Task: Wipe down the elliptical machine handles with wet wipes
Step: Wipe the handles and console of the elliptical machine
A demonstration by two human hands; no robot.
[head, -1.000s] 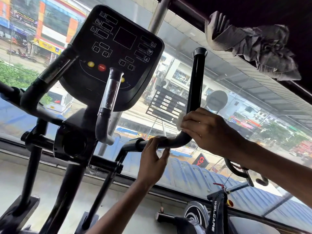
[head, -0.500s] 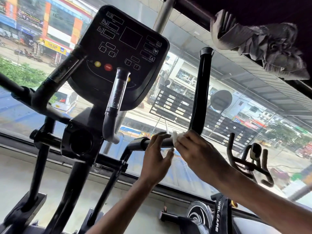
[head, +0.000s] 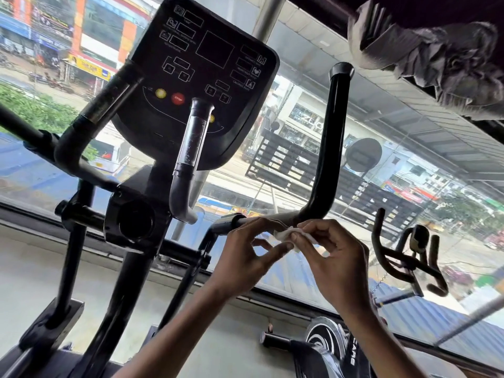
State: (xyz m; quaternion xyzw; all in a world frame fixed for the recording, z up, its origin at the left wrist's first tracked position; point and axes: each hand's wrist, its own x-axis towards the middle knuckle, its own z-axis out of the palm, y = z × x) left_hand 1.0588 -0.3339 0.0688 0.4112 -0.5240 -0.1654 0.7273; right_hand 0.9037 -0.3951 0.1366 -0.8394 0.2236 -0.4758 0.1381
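Note:
The elliptical's black right handle (head: 336, 132) rises from a bend into a horizontal bar (head: 246, 220). Just below that bend, my right hand (head: 335, 260) pinches a small white wet wipe (head: 289, 232) between thumb and fingertips. My left hand (head: 242, 255) comes up beside it, its thumb and curved fingers closing on the wipe's left edge. Both hands sit slightly under the bar, not wrapped round it. The centre grip with its silver sensor (head: 193, 140) and the left handle (head: 102, 103) stand to the left, untouched, below the console (head: 207, 64).
A crumpled grey cloth (head: 436, 64) hangs on a beam at the upper right. Exercise-bike handlebars (head: 409, 255) stand to the right, another machine (head: 327, 342) below them. A large window (head: 300, 85) runs behind everything.
My right hand slid down off the handle's bend with the wipe. My left hand let go of the horizontal bar and came onto the wipe. The view shifted slightly.

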